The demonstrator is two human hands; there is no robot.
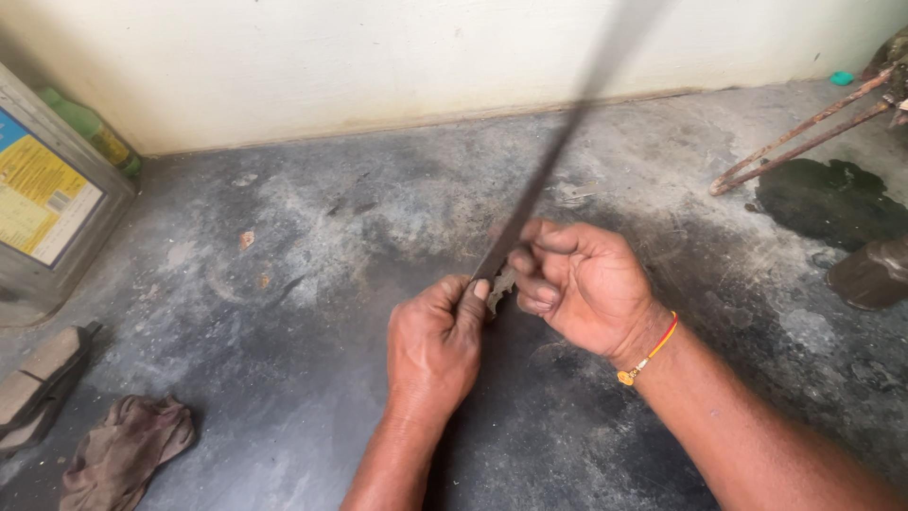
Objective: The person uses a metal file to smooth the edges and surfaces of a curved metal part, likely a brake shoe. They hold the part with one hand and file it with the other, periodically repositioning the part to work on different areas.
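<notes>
So I count one long dark metal strip (558, 151), one small jagged metal piece (501, 287), one crumpled brown rag (128, 454), two rusty rods (804, 132), one square tin can (47, 199), and one green plastic bottle (95, 128).

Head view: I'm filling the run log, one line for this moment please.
left hand: grips long dark blade | right hand: pinches small metal piece | stained concrete floor

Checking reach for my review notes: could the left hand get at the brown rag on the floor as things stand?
Probably not right away. The left hand is closed around the long dark strip, so it is not free. The brown rag lies apart on bare floor to its left, with nothing between them.
</notes>
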